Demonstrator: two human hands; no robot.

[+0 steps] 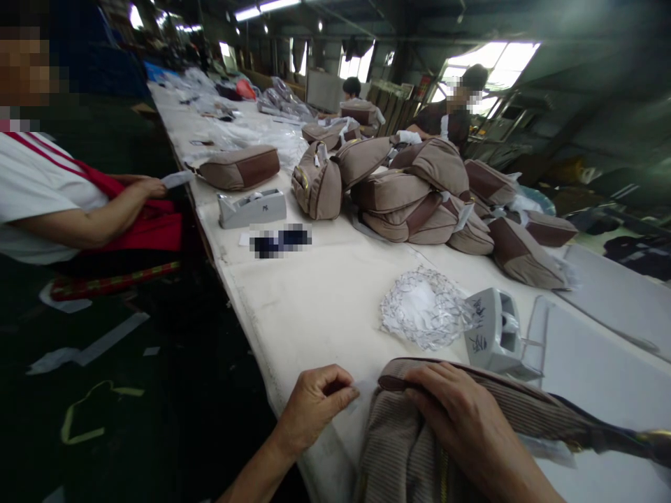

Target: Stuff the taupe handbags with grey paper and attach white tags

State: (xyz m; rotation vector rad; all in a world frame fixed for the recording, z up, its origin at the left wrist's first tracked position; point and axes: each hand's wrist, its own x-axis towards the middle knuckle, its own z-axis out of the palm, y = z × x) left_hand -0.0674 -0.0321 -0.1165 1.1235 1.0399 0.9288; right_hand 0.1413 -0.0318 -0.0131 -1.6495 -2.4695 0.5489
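Observation:
A brown ribbed bag (391,436) with a gold zipper lies at the table's near edge. My right hand (461,412) grips its top, fingers curled over the dark edge. Just left of the bag, my left hand (317,409) pinches a small translucent strip (358,397) between thumb and fingertips; it looks like clear tape. Beyond the bag stands a grey tape dispenser (493,328) with handwriting on its side. A plastic-wrapped clump of white strings or tags (419,307) lies beside that dispenser. The lower part of the bag is out of frame.
Several brown bags (398,188) are heaped farther along the white table (314,300). A second tape dispenser (251,207) stands near the left edge. A seated person (68,195) holds something white at the left; two more people are behind the heap. Scraps litter the floor.

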